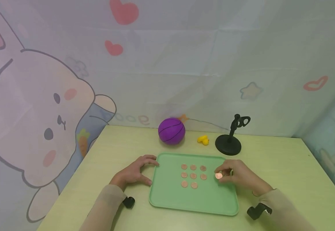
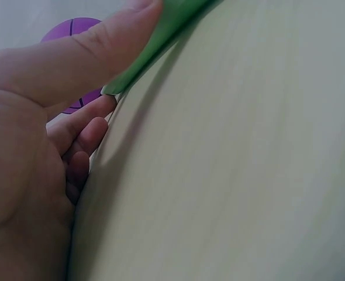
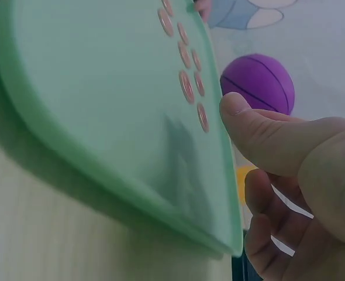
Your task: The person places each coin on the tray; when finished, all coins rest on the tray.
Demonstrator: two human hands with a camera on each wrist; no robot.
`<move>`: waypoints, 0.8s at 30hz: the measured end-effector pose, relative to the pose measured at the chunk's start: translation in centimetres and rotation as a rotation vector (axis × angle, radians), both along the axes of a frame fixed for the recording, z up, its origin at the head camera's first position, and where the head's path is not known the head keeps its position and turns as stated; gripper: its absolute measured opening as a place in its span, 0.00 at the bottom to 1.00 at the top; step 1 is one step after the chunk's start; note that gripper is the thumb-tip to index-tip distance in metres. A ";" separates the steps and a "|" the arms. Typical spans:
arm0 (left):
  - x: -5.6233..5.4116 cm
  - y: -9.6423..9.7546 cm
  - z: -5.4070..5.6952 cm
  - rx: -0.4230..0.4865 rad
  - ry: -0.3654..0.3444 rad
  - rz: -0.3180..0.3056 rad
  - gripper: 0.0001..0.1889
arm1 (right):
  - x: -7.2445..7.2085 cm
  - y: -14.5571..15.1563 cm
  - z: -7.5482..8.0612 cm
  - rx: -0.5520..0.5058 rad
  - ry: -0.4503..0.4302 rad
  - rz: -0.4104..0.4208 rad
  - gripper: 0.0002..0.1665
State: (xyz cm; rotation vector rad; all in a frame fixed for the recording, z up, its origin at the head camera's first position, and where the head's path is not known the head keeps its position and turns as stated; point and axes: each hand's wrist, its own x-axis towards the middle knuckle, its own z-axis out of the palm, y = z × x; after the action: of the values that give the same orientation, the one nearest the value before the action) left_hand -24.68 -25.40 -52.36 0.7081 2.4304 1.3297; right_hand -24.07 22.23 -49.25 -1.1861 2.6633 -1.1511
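A green tray (image 1: 167, 195) carries several copper coins (image 1: 193, 175), set out in rows. On its left side, my left hand (image 1: 134, 171) rests with fingertips and thumb at the rim, fingers spread. My right hand (image 1: 238, 175) pinches a shiny copper coin (image 1: 218, 175) between thumb and fingers, over the tray's right part. The right wrist view shows the thumb and curled fingers of that hand near the tray's edge, but the pinched coin is hidden there. The left wrist view has the left thumb (image 2: 96, 55) overlapping the tray's rim.
Behind the tray stand a purple ball (image 1: 171, 131), a small yellow rubber duck (image 1: 203, 140) and a black stand (image 1: 228, 145) with a round base. A printed cloth (image 1: 184, 80) hangs behind the table (image 1: 285, 166).
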 end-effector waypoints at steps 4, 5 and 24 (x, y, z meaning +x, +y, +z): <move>-0.1 0.0 -0.1 -0.001 0.001 0.000 0.38 | 0.2 -1.3 -0.1 0.029 -0.017 0.020 0.14; -0.1 0.0 -0.1 0.000 -0.001 0.000 0.38 | 0.3 -1.6 -0.1 0.035 -0.029 0.025 0.14; -0.1 0.0 -0.2 -0.009 -0.003 0.005 0.38 | 1.0 -4.2 -0.5 0.084 -0.079 0.094 0.16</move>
State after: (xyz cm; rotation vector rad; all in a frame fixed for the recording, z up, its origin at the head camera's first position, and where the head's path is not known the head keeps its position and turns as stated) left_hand -24.78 -25.42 -52.52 0.6982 2.4360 1.3194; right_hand -23.03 18.02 -49.70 -1.2119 2.5415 -1.0382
